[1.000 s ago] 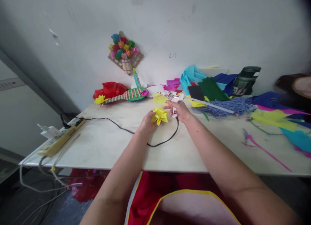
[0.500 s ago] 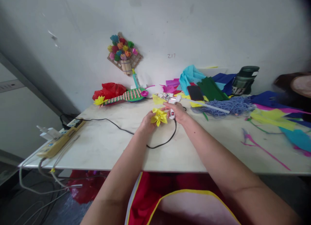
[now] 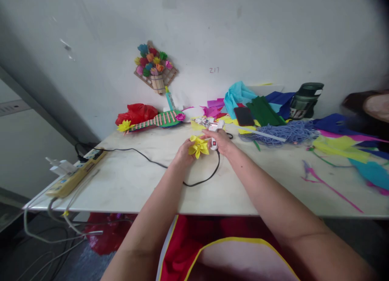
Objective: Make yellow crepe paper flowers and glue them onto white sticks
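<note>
The left hand (image 3: 184, 152) holds a yellow flower (image 3: 199, 146) by its left edge, the fingers pinching it, though the petals partly hide the grip. The flower is over the middle of the table (image 3: 130, 179), just left of the glue gun's handle; whether it touches the surface cannot be told. Its face is turned up toward the wearer, petals radiating, 1 of them pointing at the near edge; it shows no clear long axis. The right hand (image 3: 224, 141) has its fingers bent around the handle of a white glue gun (image 3: 216, 126). The gun's barrel lies roughly left to right, front end pointing left, above and beyond the flower; the handle points down toward the wearer. A long white stick (image 3: 261, 133) extends from the rear, sloping right and nearer. A black cord (image 3: 205, 181) curves from the handle's base toward the left forearm. Beyond, a green lute-shaped craft (image 3: 165, 119) lies lengthwise left to right, its neck pointing left. A phone (image 3: 243, 116) rests right of the gun.
</note>
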The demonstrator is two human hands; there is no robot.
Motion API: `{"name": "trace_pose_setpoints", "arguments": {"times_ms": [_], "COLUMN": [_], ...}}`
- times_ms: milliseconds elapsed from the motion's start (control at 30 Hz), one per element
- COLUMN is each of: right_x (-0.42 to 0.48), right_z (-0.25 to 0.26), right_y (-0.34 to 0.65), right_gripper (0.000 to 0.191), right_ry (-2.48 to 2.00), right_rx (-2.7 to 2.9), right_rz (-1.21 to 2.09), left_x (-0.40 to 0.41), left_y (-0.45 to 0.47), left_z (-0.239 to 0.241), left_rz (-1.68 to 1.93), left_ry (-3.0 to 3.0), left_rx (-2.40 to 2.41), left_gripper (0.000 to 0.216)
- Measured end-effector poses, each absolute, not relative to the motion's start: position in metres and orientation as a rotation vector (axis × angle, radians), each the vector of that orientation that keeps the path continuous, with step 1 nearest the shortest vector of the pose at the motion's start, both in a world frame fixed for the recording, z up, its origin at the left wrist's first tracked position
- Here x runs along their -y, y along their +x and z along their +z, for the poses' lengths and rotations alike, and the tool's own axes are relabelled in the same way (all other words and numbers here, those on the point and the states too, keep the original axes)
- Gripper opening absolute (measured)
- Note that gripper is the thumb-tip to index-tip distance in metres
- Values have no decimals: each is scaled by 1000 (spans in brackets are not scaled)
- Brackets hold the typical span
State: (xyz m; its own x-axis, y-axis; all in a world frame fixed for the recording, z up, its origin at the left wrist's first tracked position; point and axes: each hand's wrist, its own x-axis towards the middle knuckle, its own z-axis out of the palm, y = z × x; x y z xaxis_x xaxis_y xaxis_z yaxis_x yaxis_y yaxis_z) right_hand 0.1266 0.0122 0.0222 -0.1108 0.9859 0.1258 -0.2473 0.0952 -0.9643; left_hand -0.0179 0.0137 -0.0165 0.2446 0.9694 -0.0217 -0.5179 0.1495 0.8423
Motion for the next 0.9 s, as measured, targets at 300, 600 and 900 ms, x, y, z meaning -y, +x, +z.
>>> {"name": "trace_pose_setpoints", "arguments": {"times_ms": [300,600,900], "right_x": [-16,-20,-28], "right_z": [21,22,12], "right_y": [129,147,149], "right_gripper": [32,29,32], "right_ry": [-857,-940,-1554], "right_rx": [1160,1251,1663], "right_rz": [1264,1175,418], "left_x": [-13,-16,-16], "left_y": [-19,-23,-43], "left_z": [-17,-14,-6], "left_rz": [1190,1335,1622], "left_ry": [842,729,654], "left_rx": [-686,-701,-647], "left_gripper": [24,23,22]}}
